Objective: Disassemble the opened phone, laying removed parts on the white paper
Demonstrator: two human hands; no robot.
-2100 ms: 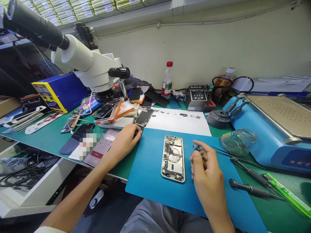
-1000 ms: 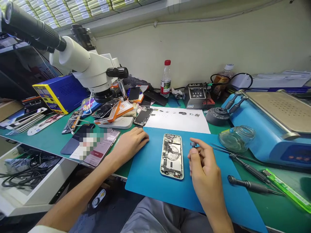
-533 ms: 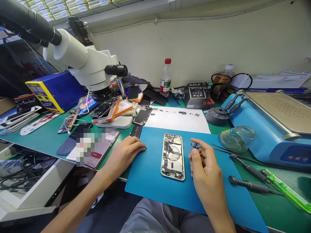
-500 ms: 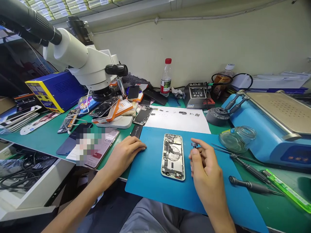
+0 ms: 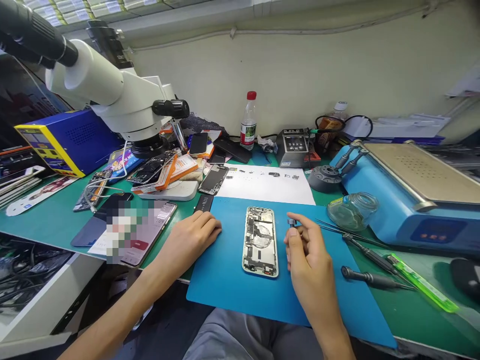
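Observation:
On the blue mat point(image 5: 221, 290) lies an opened phone housing point(image 5: 260, 242), its inner parts exposed and a round coil area near the middle. To its right, apart from it, my right hand point(image 5: 309, 260) is closed on a screwdriver point(image 5: 291, 223). Only the dark round cap and a bit of the shaft show; the rest is hidden by my fingers. My left hand point(image 5: 195, 235) rests on the mat's left edge, its fingers together and loosely curled, with nothing visible in them. Close by lies a black battery-like strip point(image 5: 204, 203).
A white sheet point(image 5: 262, 187) with several small parts lies behind the mat. At right are a glass jar point(image 5: 352, 212), tweezers point(image 5: 337, 230), another screwdriver point(image 5: 375, 279) and a blue heating plate point(image 5: 408, 210). The microscope point(image 5: 123, 100) and a lit phone point(image 5: 150, 235) stand at left.
The whole view has shifted slightly, so things appear further left. Both hands keep their pose, and the phone housing stays in place on the mat.

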